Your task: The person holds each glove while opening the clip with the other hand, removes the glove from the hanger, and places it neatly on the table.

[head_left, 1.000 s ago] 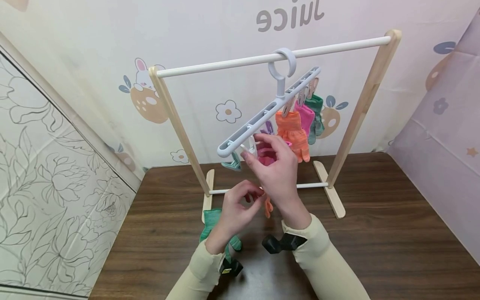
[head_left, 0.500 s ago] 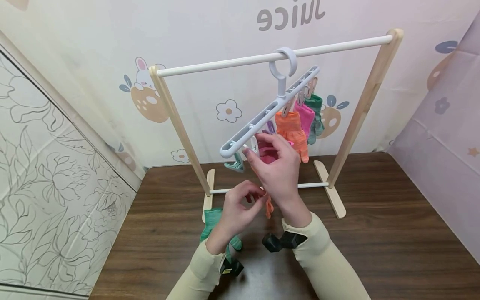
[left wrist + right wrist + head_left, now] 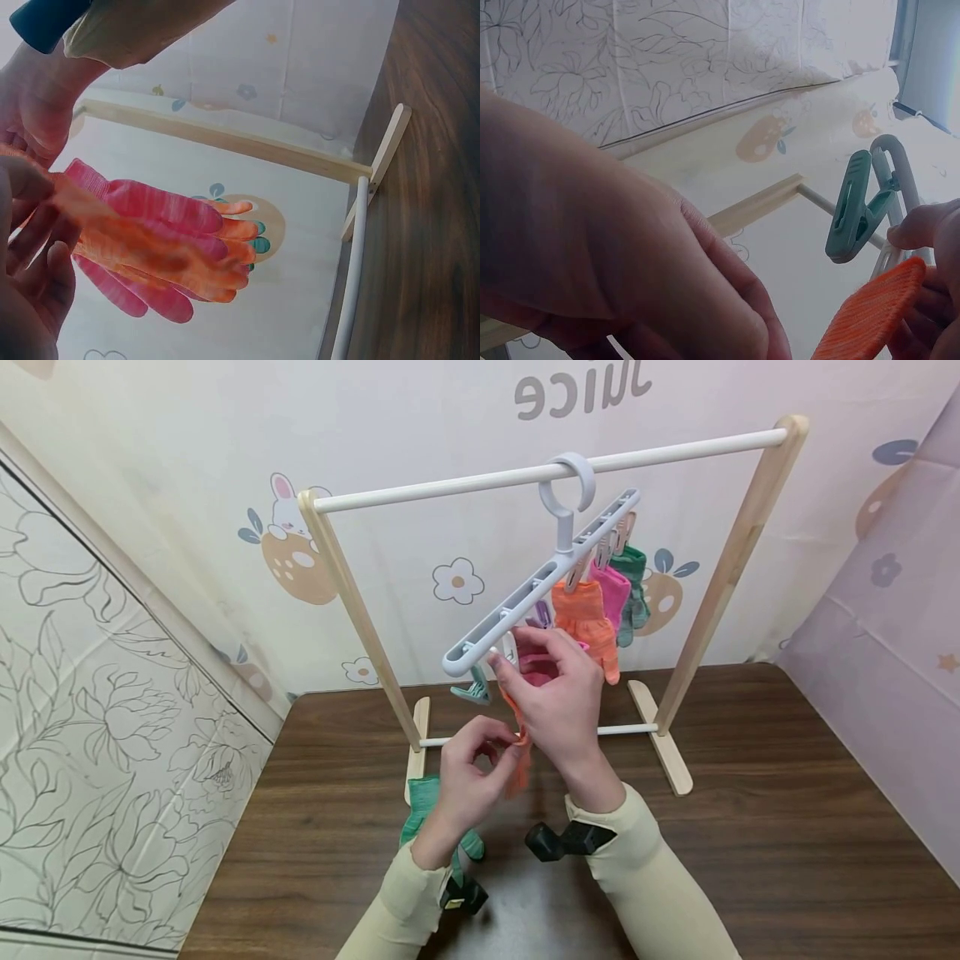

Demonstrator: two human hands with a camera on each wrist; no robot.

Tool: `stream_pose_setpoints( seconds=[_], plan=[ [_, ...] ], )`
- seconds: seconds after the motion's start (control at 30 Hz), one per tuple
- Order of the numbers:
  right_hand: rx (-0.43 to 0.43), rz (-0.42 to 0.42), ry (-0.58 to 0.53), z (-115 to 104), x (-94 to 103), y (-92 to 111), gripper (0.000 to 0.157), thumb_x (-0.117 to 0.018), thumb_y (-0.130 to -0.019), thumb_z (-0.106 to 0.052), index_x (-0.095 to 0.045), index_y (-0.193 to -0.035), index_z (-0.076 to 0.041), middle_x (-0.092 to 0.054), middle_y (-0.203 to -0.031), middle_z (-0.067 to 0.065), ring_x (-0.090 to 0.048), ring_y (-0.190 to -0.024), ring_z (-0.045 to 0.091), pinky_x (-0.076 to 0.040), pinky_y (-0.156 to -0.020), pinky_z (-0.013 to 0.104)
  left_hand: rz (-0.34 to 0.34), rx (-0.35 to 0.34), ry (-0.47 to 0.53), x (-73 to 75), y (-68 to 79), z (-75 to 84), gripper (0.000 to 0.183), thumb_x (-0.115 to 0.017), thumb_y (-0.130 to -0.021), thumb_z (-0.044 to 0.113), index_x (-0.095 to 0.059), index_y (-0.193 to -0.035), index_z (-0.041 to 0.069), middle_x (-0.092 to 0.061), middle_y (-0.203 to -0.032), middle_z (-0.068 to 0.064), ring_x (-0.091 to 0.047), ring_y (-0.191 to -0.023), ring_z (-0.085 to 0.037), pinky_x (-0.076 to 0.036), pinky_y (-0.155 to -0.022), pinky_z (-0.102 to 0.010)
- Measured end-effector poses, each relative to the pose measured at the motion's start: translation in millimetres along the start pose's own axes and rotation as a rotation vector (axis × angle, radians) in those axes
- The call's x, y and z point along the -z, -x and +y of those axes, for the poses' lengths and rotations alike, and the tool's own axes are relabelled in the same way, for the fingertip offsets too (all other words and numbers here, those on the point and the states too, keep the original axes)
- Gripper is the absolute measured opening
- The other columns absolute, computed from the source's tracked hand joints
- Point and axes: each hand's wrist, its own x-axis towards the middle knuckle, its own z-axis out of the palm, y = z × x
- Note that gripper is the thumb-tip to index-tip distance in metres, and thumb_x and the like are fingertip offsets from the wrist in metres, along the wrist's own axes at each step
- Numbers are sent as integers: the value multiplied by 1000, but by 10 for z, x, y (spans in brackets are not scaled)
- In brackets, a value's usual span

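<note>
My right hand (image 3: 558, 702) pinches a white clothespin (image 3: 510, 647) under the near end of the grey clip hanger (image 3: 517, 597). Just below it, my left hand (image 3: 472, 768) holds an orange glove (image 3: 521, 760) between thumb and fingers. The glove's cuff reaches up to the right fingers beside the clothespin, as the right wrist view shows; whether the clothespin bites the cuff, I cannot tell. Behind my right hand hangs a pink glove (image 3: 165, 206), partly hidden. A teal clothespin (image 3: 855, 210) dangles bare at the hanger's near end.
The hanger hooks over the white rod of a wooden rack (image 3: 731, 577). Toward its far end hang another orange glove (image 3: 585, 614), a second pink glove (image 3: 613, 593) and a green glove (image 3: 632, 589). Another green glove (image 3: 423, 793) lies on the brown table (image 3: 787, 827), partly under my left forearm.
My left hand has shifted slightly left with the orange glove, and more of the glove shows between the hands. The right hand has stayed at the white clothespin; the hanger has swung slightly right.
</note>
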Motion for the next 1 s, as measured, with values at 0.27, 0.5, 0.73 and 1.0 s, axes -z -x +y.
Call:
stream_pose_setpoints(
  seconds=[0.27, 0.5, 0.73, 1.0],
  plan=[
    [2, 1, 0, 0, 4, 3, 32, -81, -84, -11, -71, -112, 0, -69, -98, 8, -66, -80, 16, -57, -72, 27, 22, 71, 28, 35, -1, 67, 13, -66, -86, -12, -66, -97, -5, -70, -89, -16, -63, -68, -23, -58, -61, -38],
    [-3, 20, -2, -6, 0, -12, 33, -83, -82, -12, -72, -110, 2, -70, -99, 9, -67, -80, 16, -57, -72, 27, 31, 52, 31, 50, 7, 68, 13, -66, -86, -13, -67, -97, -5, -70, -90, -16, -62, -68, -23, -57, -60, -38],
    [-6, 21, -8, -11, 1, -21, 32, -82, -83, -12, -73, -110, 0, -71, -101, 9, -68, -81, 16, -57, -72, 27, 57, 62, 39, 67, 51, 28, 12, -65, -85, -13, -67, -95, -6, -69, -89, -17, -62, -67, -23, -57, -59, -36],
    [-1, 29, -41, -7, -9, -29, 32, -83, -82, -11, -74, -111, -1, -70, -99, 9, -68, -81, 17, -57, -72, 27, 74, 44, 50, 85, 92, -9, 13, -64, -83, -16, -66, -91, -6, -68, -86, -18, -64, -68, -24, -56, -58, -33]
  ],
)
